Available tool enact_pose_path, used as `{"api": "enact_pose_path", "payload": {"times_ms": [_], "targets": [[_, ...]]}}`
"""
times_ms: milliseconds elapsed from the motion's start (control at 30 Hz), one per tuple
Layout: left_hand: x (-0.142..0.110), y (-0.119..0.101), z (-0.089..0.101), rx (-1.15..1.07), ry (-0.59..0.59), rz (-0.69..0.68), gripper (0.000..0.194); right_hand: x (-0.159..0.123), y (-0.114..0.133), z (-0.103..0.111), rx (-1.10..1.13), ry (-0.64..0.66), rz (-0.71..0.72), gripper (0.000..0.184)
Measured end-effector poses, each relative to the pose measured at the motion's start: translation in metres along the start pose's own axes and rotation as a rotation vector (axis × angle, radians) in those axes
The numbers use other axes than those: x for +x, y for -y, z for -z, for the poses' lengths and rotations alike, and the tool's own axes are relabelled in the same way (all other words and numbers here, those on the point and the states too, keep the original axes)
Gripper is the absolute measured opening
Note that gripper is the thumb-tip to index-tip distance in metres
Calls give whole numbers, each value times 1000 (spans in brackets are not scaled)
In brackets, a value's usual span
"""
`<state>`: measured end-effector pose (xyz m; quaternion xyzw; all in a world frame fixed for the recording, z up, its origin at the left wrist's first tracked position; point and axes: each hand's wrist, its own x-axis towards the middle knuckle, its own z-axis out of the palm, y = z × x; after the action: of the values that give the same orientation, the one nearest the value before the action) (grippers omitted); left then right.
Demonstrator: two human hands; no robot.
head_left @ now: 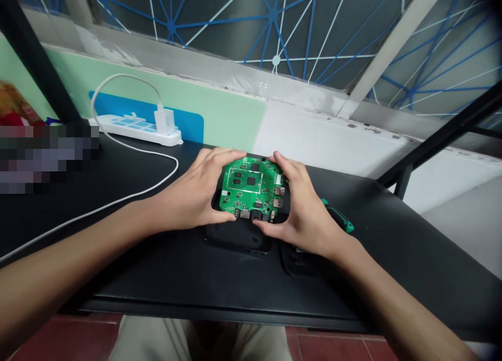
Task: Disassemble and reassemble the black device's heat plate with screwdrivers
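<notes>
A green circuit board [251, 188] with chips and metal ports is held up between both hands, its component side facing me. My left hand [207, 186] grips its left edge, thumb at the lower edge and fingers along the top. On the right edge, my right hand [300, 199] holds it the same way, thumb below and fingers above. Beneath the board lies a black plastic casing part [237, 238] on the table. Another black part [296, 264] sits partly hidden under my right hand. Behind my right wrist is a green-and-black tool [339, 217], partly covered.
The black table [176, 277] runs up to the wall. At the back left stands a white power strip [137, 131] with a plugged-in charger [164, 120]. Its white cable [117, 201] curves across the left side. Black metal posts [39, 53] frame both sides.
</notes>
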<state>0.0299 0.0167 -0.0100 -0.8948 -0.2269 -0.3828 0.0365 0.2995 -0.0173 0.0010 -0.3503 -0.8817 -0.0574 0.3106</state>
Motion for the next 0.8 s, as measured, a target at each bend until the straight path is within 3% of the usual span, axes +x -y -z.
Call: {"api": "enact_pose_path", "payload": {"times_ms": [333, 600, 700, 800], "targets": [[2, -3, 1, 79, 40, -34, 122, 4, 10, 0, -49, 13, -9, 123], [3, -19, -1, 160, 42, -62, 109, 3, 23, -2, -107, -4, 70, 118], [3, -22, -1, 139, 13, -44, 102, 3, 26, 1, -51, -5, 96, 111], [2, -22, 0, 63, -38, 0, 103, 3, 26, 5, 97, -26, 98, 119]]}}
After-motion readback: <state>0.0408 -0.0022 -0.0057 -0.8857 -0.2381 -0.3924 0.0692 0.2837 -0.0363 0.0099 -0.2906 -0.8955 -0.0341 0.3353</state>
